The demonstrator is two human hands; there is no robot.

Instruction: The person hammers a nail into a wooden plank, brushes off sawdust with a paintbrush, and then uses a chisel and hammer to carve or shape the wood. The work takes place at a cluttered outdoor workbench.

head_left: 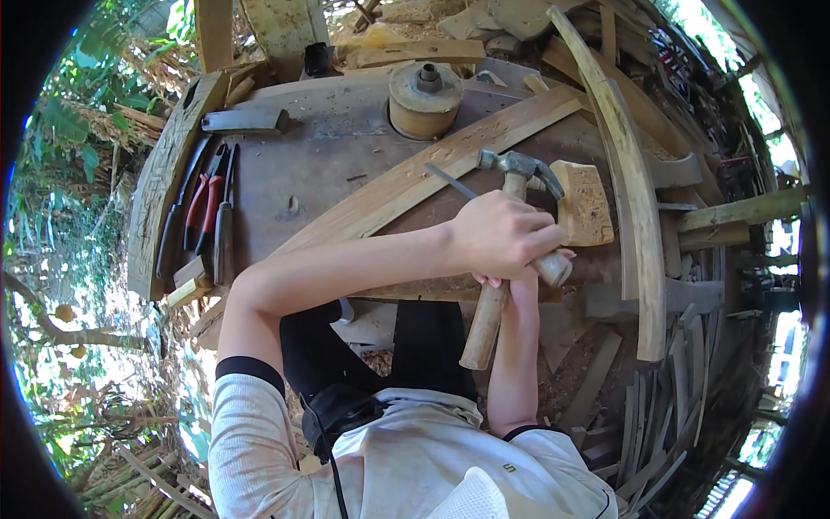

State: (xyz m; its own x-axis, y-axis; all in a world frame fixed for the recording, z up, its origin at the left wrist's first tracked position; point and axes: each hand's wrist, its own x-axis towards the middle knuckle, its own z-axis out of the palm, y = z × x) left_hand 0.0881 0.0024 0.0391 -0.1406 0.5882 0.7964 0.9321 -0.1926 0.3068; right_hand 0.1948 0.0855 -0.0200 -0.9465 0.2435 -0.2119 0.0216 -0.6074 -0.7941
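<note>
A long plank point(424, 177) lies slantwise across the bench point(324, 147). Beyond it stands a round wooden drum point(424, 105) with a metal fitting on top; left of it lie red-handled pliers point(205, 201), between two long slim tools, and a flat-sided metal piece point(245, 120). Right of the plank come a wood block point(585, 204), a long curved timber point(620, 186) and piled offcuts point(666, 406). The block sits just beside the hammer's claw, and the left forearm passes over the plank's near end. The hammer point(482, 333) is off the plank's near right side, its head beyond the left hand point(506, 232), which is clenched about the upper handle, the lower handle slanting out below. A chisel-like tool point(450, 180) crosses the hammer there, its blade over the plank, its wooden butt to the right. The right hand point(521, 290) is mostly hidden beneath, so I cannot tell what it grasps. The crossing is covered too, the plank's near end is hard to make out, and the rim cuts off the offcuts.
</note>
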